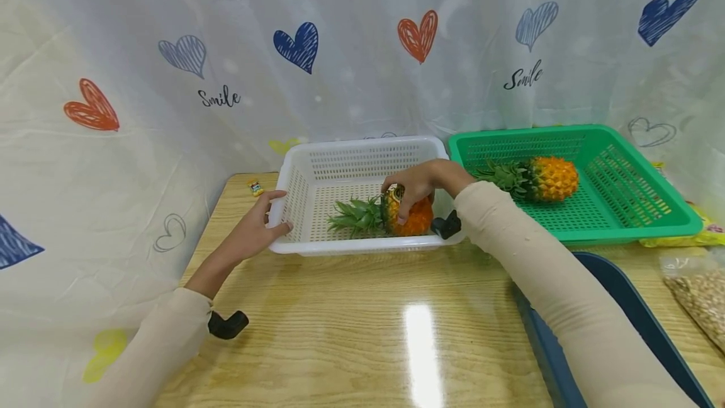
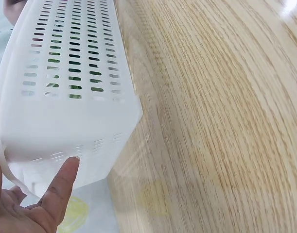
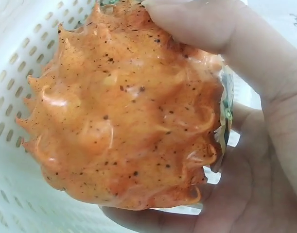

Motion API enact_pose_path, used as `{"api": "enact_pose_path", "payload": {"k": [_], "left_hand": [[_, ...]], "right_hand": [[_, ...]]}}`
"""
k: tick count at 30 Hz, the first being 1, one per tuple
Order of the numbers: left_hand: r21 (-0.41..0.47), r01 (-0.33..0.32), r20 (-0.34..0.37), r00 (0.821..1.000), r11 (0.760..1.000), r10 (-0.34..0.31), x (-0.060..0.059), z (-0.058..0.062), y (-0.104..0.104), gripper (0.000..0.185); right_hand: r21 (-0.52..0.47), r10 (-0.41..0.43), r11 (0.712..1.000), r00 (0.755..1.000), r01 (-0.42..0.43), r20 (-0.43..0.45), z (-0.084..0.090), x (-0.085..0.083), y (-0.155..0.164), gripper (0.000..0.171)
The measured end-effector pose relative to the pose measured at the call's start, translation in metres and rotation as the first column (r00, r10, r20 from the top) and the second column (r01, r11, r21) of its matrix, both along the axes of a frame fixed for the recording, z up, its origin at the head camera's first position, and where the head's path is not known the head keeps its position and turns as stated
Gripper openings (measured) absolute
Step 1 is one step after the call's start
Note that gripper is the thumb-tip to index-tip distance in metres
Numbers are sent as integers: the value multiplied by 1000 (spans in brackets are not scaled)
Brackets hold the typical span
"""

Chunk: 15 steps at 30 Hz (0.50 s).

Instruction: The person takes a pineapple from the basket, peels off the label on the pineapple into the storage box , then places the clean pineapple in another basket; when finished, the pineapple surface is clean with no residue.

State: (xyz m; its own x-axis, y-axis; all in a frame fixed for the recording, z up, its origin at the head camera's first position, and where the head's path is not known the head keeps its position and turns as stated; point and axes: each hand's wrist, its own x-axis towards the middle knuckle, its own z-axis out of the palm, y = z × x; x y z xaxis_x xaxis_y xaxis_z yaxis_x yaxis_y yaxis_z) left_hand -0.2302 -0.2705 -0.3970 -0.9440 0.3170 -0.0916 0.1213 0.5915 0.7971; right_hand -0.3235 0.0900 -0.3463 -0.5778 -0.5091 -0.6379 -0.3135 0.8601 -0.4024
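Note:
My right hand grips an artificial-looking pineapple with an orange, spiky body, thumb and fingers around its sides. The pineapple lies sideways in a white plastic basket, its green leaves pointing left. At the basket's left end, my left hand holds the rim near the front corner. In the left wrist view one straight digit rests against the basket's outer wall. A second pineapple, leaves also to the left, lies in a green basket beside the white one.
A dark blue bin stands at the front right, partly under my right forearm. Beside it lies a clear bag of pale pieces. A small yellow toy sits by the white basket's left end. A curtain with hearts hangs behind the wooden table.

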Motion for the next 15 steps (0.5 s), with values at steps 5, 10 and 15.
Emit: {"api": "enact_pose_path", "payload": {"k": [5,10,15], "left_hand": [[-5,-3,2,1000,1000,3,0,1,1,75],[-5,-3,3,1000,1000,3,0,1,1,75],[-9,-3,-1,1000,1000,3,-1,0,0,75]], "right_hand": [[-8,14,1000,999,-14,-30,4,1,3,95],[-20,34,999,998,-35,-57,9,2,6,95],[-56,60,996,993,-66,-100,11,3,7,93]]}}
